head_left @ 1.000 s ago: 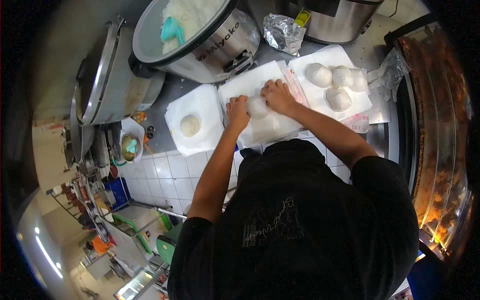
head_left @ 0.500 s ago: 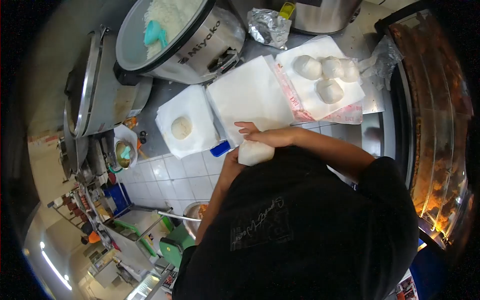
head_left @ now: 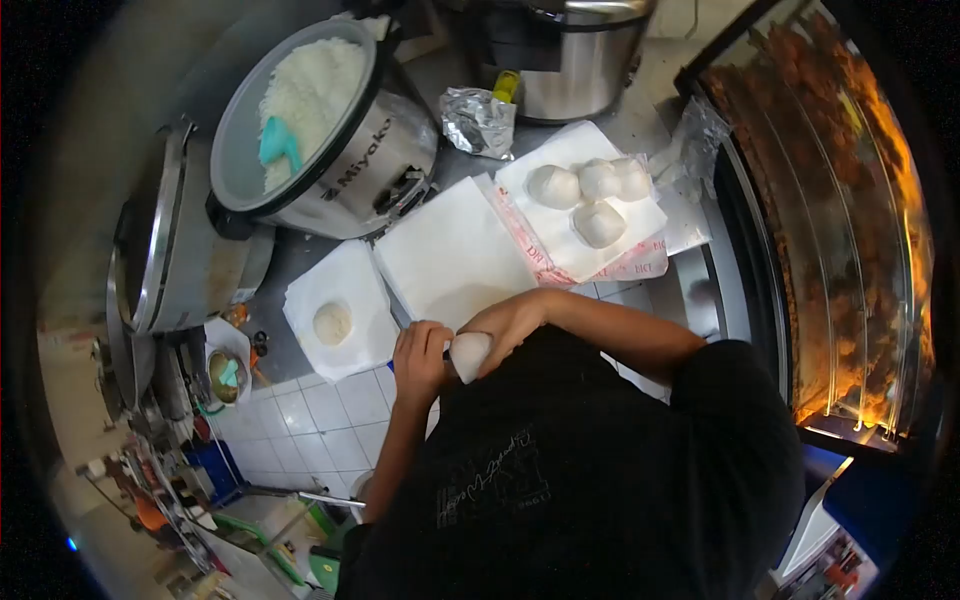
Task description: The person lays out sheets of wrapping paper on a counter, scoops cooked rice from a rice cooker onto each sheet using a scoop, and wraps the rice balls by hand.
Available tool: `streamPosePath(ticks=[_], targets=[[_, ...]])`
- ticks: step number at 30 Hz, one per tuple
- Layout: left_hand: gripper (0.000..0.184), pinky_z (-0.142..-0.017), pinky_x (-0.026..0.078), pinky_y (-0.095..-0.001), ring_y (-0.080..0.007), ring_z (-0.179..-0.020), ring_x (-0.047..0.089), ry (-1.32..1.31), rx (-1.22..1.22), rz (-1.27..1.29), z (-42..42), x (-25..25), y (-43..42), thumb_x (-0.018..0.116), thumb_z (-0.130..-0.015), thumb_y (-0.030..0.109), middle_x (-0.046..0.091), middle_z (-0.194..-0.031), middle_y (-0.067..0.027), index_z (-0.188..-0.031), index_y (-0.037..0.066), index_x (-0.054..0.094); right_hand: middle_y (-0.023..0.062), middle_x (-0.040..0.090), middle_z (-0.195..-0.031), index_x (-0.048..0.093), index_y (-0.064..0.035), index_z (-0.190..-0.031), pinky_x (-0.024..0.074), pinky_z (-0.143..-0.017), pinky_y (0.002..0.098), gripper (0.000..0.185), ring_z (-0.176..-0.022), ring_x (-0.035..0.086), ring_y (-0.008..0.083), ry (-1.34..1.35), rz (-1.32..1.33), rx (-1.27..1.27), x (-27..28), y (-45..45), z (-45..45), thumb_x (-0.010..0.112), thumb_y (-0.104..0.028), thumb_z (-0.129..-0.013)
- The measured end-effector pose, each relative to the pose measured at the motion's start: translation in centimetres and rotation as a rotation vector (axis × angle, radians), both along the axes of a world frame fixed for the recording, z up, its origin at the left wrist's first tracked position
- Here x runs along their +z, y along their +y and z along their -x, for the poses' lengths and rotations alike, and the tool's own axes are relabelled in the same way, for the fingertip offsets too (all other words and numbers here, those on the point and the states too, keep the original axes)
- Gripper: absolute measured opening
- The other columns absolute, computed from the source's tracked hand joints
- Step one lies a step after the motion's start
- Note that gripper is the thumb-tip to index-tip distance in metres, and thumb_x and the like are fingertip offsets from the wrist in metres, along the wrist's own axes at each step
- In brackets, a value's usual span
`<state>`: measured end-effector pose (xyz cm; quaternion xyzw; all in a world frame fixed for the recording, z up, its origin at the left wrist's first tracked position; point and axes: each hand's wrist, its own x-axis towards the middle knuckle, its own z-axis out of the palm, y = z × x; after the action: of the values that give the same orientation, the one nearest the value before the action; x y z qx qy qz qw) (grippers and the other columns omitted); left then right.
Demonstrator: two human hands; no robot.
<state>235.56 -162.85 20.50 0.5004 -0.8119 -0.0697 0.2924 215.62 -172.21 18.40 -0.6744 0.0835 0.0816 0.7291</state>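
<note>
A paper-wrapped bundle is held between both hands close to the black shirt. My right hand is wrapped round its right side. My left hand is closed at its left edge, fingers bent. Just beyond the hands lies a stack of white paper sheets. Left of it, a round mound of rice sits on another paper stack. Several wrapped bundles rest on white paper at the right, over a pink-printed wrapper.
A Miyako cooker full of rice holds a turquoise scoop. Behind the papers are crumpled foil and a second cooker. A glass-fronted display case stands right, a large pot left.
The bundle has been lifted off the middle paper stack and brought to the body, then turned between the hands. The camera view has shifted, so the counter appears lower and farther left.
</note>
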Motion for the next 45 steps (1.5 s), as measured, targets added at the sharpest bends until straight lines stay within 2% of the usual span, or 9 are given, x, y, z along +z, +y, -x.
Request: streamPosePath(ticks=[4, 7, 22, 27, 30, 33, 39, 42, 45], targets=[[0.044, -0.086, 0.048, -0.0442, -0.0314, -0.101, 0.06, 0.25, 0.075, -0.275, 0.3, -0.9, 0.5, 0.084, -0.065, 0.027, 0.063, -0.103, -0.0117, -0.101, 0.009, 0.066, 0.0124, 0.064, -0.12, 0.049, -0.0001, -0.136, 0.0479, -0.097, 0.0366, 0.081, -0.108, 0.061, 0.0245, -0.202, 0.461, -0.255, 0.2, -0.4, 4.5, 0.086, -0.031, -0.071], [0.03, -0.088, 0.05, -0.0412, -0.0316, -0.101, 0.06, 0.58, 0.123, -0.464, 0.9, -2.4, 1.5, 0.067, -0.091, 0.026, 0.058, -0.109, -0.0129, -0.112, 0.008, 0.058, 0.0177, 0.058, -0.13, 0.043, 0.0027, -0.14, 0.0436, -0.105, 0.0401, 0.086, -0.119, 0.057, 0.0276, -0.071, -0.063, -0.703, 1.7, 1.2, 8.2, 0.081, -0.033, -0.072], [0.038, -0.075, 0.053, -0.0423, -0.0306, -0.078, 0.066, 0.251, 0.523, -0.755, -10.2, -8.8, 8.7, 0.061, -0.093, 0.037, 0.067, -0.081, -0.0109, -0.075, 0.003, 0.067, 0.015, 0.062, -0.118, 0.052, 0.0023, -0.131, 0.0437, -0.101, 0.0394, 0.057, -0.113, 0.059, 0.0254, 0.245, 0.382, -1.165, 1.9, 1.4, -0.5, 0.06, -0.037, -0.09], [0.034, -0.087, 0.052, -0.0402, -0.0296, -0.095, 0.067, 0.687, 0.652, -0.716, -10.9, -13.9, 17.9, 0.058, -0.094, 0.035, 0.068, -0.11, -0.014, -0.116, 0.009, 0.065, 0.0141, 0.063, -0.113, 0.054, 0.0021, -0.128, 0.0438, -0.1, 0.0392, 0.051, -0.111, 0.059, 0.0247, 0.27, 0.325, -1.341, 3.9, 2.7, -1.0, 0.053, -0.039, -0.096], [0.055, -0.109, 0.036, -0.0519, -0.0396, -0.133, 0.041, 0.109, 0.208, -1.186, -12.0, -21.1, 21.5, 0.05, -0.101, 0.041, 0.04, -0.146, -0.0204, -0.147, 0.012, 0.041, 0.0143, 0.059, -0.121, 0.052, 0.0015, -0.131, 0.0393, -0.104, 0.0401, 0.051, -0.117, 0.055, 0.0257, 0.248, 0.237, -0.928, 7.8, 5.4, -4.9, 0.049, -0.039, -0.1], [0.065, -0.111, 0.026, -0.0638, -0.048, -0.139, 0.025, 0.376, 0.505, -1.28, -15.5, -24.2, 23.8, 0.043, -0.095, 0.064, 0.031, -0.151, -0.0259, -0.148, 0.027, 0.042, 0.0158, 0.046, -0.147, 0.042, -0.0002, -0.144, 0.0259, -0.116, 0.043, 0.056, -0.139, 0.041, 0.0297, -0.035, 0.071, 0.063, 11.5, 7.4, -13.5, 0.044, -0.037, -0.102], [0.043, -0.089, 0.052, -0.0398, -0.0314, -0.091, 0.069, 0.77, 1.146, -0.639, -24.6, -25.4, 21.7, 0.058, -0.096, 0.041, 0.072, -0.098, -0.0157, -0.106, 0.0, 0.067, 0.018, 0.04, -0.153, 0.038, 0.0003, -0.148, 0.0222, -0.118, 0.0411, 0.059, -0.144, 0.034, 0.0284, 0.022, -0.037, 0.046, 8.2, 8.9, -15.1, 0.049, -0.033, -0.101], [0.037, -0.074, 0.052, -0.0317, -0.019, -0.079, 0.067, 1.035, 0.993, -0.586, -27.5, -19.6, 17.7, 0.058, -0.099, 0.031, 0.071, -0.088, -0.0119, -0.11, -0.002, 0.067, 0.0146, 0.064, -0.127, 0.05, -0.0034, -0.139, 0.0508, -0.082, 0.0282, 0.041, -0.097, 0.067, 0.0166, 0.321, 0.081, -0.282, 6.4, 9.6, -17.3, 0.051, -0.021, -0.103], [0.042, -0.084, 0.05, -0.0324, -0.0171, -0.098, 0.066, 1.42, 0.932, -0.771, -28.8, -17.0, 15.6, 0.059, -0.099, 0.036, 0.069, -0.114, -0.0073, -0.124, 0.003, 0.063, 0.0087, 0.067, -0.09, 0.055, -0.0049, -0.134, 0.0431, -0.06, 0.0218, 0.034, -0.068, 0.058, 0.0095, 0.268, 0.071, -0.604, 4.6, 9.3, -21.3, 0.05, -0.02, -0.104]])
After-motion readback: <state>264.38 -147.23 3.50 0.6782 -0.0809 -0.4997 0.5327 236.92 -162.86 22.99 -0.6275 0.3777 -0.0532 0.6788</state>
